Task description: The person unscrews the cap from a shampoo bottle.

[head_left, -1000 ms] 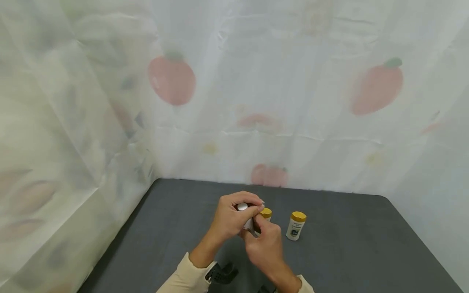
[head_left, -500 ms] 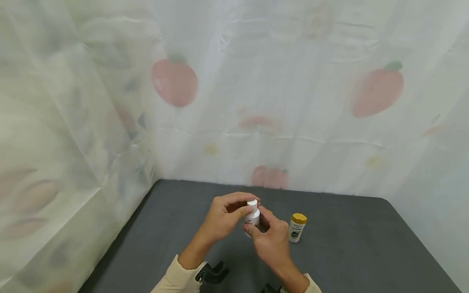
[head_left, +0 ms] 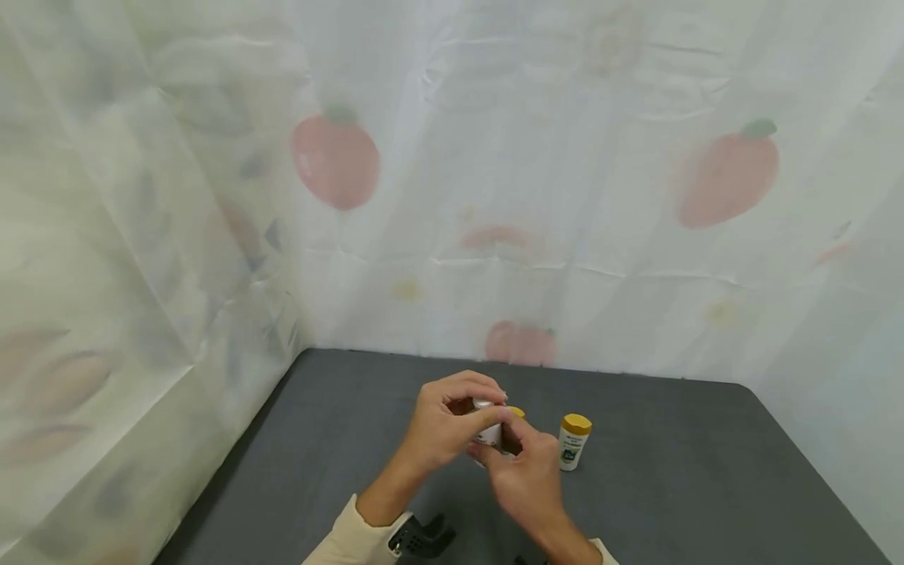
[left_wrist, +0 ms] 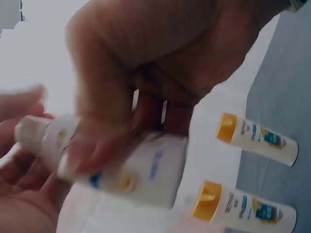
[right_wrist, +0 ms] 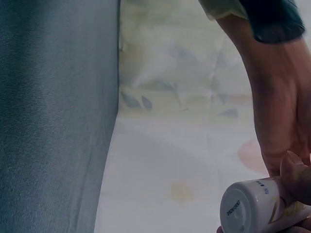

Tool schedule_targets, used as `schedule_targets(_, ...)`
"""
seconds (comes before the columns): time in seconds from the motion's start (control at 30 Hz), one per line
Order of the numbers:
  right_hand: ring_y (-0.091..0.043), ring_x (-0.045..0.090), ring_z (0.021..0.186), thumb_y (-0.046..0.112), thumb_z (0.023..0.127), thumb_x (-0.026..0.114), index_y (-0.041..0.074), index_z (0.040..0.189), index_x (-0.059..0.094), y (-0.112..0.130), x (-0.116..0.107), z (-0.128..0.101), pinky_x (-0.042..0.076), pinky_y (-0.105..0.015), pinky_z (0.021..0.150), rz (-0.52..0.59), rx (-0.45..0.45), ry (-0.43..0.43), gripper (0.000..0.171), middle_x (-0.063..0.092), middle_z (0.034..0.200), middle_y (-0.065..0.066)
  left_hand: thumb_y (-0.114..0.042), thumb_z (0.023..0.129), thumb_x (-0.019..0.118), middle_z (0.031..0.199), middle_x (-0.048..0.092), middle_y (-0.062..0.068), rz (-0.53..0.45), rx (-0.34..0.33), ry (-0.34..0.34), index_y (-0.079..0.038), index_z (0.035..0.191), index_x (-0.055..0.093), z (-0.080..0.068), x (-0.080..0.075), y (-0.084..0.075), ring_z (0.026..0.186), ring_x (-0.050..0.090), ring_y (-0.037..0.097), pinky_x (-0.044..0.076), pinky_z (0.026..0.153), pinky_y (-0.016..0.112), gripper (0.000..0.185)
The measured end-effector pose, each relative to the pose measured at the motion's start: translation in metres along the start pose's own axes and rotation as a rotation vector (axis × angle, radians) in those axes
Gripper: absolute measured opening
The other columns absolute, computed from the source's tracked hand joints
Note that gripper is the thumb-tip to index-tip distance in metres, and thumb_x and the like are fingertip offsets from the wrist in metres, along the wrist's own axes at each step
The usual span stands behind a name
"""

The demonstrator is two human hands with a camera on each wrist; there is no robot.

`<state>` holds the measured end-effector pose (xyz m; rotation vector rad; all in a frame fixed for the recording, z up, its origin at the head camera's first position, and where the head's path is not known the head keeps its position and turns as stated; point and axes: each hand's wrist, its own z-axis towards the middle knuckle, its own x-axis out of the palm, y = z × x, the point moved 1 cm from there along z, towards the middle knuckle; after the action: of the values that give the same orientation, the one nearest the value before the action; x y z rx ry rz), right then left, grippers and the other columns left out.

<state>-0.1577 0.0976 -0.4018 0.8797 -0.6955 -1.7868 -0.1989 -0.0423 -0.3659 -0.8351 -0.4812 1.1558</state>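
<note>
Above the grey table [head_left: 339,439] both hands meet around a small white bottle [head_left: 487,430] with a white cap. My left hand [head_left: 445,420] pinches its cap end from the left. My right hand [head_left: 526,467] grips its body from below and the right. The left wrist view shows the white bottle [left_wrist: 141,170] tilted, with fingers curled over it. Its round base [right_wrist: 238,211] faces the right wrist camera. Two yellow-capped white bottles stand on the table: one [head_left: 574,442] just right of the hands, the other [head_left: 517,413] mostly hidden behind them.
A white curtain [head_left: 565,196] printed with red fruit closes off the table at the back and along both sides. Grey table surface stretches to the left and right of the hands. Both yellow-capped bottles [left_wrist: 257,138] [left_wrist: 243,206] also show in the left wrist view.
The white bottle went from tilted to upright half a second ago. It now sits slightly lower between both hands, and the yellow cap behind them shows again.
</note>
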Motion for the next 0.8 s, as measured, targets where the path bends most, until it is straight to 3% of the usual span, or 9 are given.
schedule_targets(0.13,-0.025,0.080,0.095,-0.002,0.078,0.087,-0.002,0.131,0.070,-0.001,-0.003,0.002,0.065,-0.027,0.077,0.079,0.094,0.049,0.055,0.079,0.111,-0.018,-0.001,0.102,0.062,0.124,0.066,0.028,0.001,-0.043,0.079,0.011,0.120,0.071,-0.004,-0.006,-0.003,0.112,0.070,0.010,0.061,0.092,0.025,0.023)
schedule_targets(0.2,-0.028,0.079,0.099,-0.001,0.079,0.087,-0.004,0.134,0.068,-0.001,-0.004,0.002,0.065,-0.029,0.079,0.090,0.124,0.066,0.058,0.078,0.115,-0.020,-0.001,0.103,0.061,0.128,0.065,0.027,0.023,-0.045,0.098,0.011,0.125,0.069,-0.005,-0.009,-0.004,0.116,0.068,0.012,0.060,0.096,0.025,0.027)
schedule_targets(0.37,-0.024,0.080,0.097,-0.001,0.079,0.087,0.006,0.124,0.075,0.002,-0.005,0.003,0.065,-0.027,0.080,0.100,0.132,0.081,0.047,0.079,0.111,-0.014,-0.002,0.094,0.075,0.119,0.068,0.021,0.074,-0.035,0.035,0.003,0.117,0.075,-0.004,-0.011,-0.002,0.106,0.069,0.008,0.061,0.093,0.025,0.024)
schedule_targets(0.5,-0.017,0.080,0.090,-0.001,0.079,0.087,0.012,0.118,0.078,0.005,-0.007,0.001,0.063,-0.022,0.078,0.093,0.120,0.080,0.042,0.081,0.104,-0.008,0.001,0.088,0.080,0.112,0.067,0.019,0.082,0.050,-0.007,-0.001,0.105,0.077,-0.002,-0.008,0.001,0.103,0.068,0.009,0.061,0.095,0.028,0.017)
schedule_targets(0.63,-0.013,0.080,0.084,0.000,0.078,0.087,0.013,0.116,0.079,0.007,-0.009,-0.001,0.063,-0.022,0.074,0.078,0.083,0.067,0.040,0.081,0.098,-0.005,0.004,0.088,0.079,0.110,0.070,0.022,0.076,0.148,-0.003,0.003,0.097,0.077,-0.001,-0.004,0.001,0.105,0.072,0.015,0.063,0.092,0.034,0.010)
schedule_targets(0.8,-0.016,0.081,0.085,-0.003,0.077,0.087,0.010,0.116,0.078,0.007,-0.009,0.003,0.063,-0.023,0.073,0.082,0.040,0.056,0.042,0.082,0.099,-0.008,0.002,0.095,0.072,0.123,0.073,0.025,0.078,0.130,0.046,0.008,0.111,0.077,-0.003,-0.006,-0.005,0.116,0.074,0.018,0.062,0.095,0.033,0.017)
